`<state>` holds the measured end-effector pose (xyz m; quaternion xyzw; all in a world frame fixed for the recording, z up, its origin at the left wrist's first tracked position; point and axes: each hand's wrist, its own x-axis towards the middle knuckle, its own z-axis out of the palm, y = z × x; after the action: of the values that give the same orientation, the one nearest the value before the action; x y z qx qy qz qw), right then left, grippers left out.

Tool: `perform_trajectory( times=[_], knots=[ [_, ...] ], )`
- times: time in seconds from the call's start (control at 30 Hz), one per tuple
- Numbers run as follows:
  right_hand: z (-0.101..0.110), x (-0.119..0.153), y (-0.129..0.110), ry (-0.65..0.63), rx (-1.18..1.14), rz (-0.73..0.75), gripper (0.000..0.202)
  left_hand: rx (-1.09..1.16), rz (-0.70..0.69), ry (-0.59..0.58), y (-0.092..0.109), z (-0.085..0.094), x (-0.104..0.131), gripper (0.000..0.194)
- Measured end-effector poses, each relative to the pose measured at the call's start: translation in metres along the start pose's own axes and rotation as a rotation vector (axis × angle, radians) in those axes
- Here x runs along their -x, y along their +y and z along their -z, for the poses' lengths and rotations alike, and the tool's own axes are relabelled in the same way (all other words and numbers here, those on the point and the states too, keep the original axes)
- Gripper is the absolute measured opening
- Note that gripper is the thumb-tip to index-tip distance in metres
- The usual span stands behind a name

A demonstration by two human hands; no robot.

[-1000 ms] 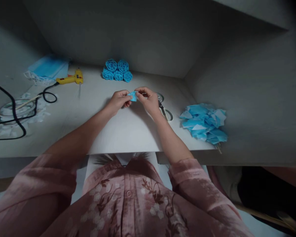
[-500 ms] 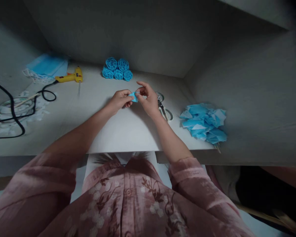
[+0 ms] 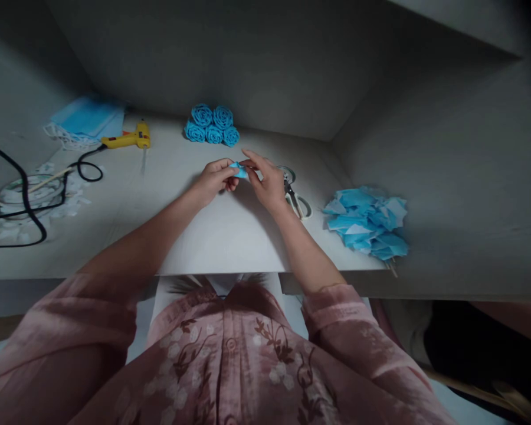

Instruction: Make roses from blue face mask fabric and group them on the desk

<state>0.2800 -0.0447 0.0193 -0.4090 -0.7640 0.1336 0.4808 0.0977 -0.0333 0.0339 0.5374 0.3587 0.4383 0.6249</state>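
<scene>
Between my two hands is a small folded piece of blue sheet material (image 3: pixel 238 170), like the fabric of a face mask. My left hand (image 3: pixel 216 179) pinches its left side between thumb and fingers. On the other side, my right hand (image 3: pixel 266 180) grips the right edge with thumb and fingertip, its other fingers lifted. Both hands are held over the pale table, and my fingers hide part of the piece. Scissors with pale handles (image 3: pixel 301 206) lie just right of my right hand, beside a roll of tape (image 3: pixel 287 175) partly hidden by that hand.
Several rolled blue rosettes (image 3: pixel 213 133) are stacked at the back. Blue face masks (image 3: pixel 88 121) and a yellow glue gun (image 3: pixel 128 139) lie back left; its black cord (image 3: pixel 24 189) loops past a ring and white scraps. Blue sheet flowers on sticks (image 3: pixel 367 223) lie at right.
My right fingers have closed in over the piece, and less of the blue material shows. The piece now looks flatter. My left hand keeps its pinch.
</scene>
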Motion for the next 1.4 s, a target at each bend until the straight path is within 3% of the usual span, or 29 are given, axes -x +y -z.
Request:
perform_trajectory(
  times=[0.23, 0.6, 0.87, 1.07, 1.4],
  knots=[
    [0.0, 0.0, -0.002, -0.012, 0.001, -0.024, 0.04, 0.038, -0.038, -0.052, -0.005, 0.002, -0.001, 0.016],
    [-0.004, 0.001, 0.008, 0.0, 0.278, 0.152, 0.045, 0.022, -0.033, -0.029, -0.005, 0.004, -0.001, 0.019],
    [-0.003, 0.001, 0.005, 0.031, 0.292, 0.197, 0.044, 0.07, -0.063, -0.027, -0.007, 0.003, -0.003, 0.012],
    [-0.005, 0.001, 0.007, 0.032, 0.363, 0.155, 0.043, 0.061, -0.056, -0.02, -0.007, 0.004, -0.002, 0.017],
    [-0.008, 0.002, 0.01, 0.067, 0.23, 0.094, 0.045, -0.029, 0.012, 0.023, -0.002, 0.001, 0.001, 0.013]
  ],
)
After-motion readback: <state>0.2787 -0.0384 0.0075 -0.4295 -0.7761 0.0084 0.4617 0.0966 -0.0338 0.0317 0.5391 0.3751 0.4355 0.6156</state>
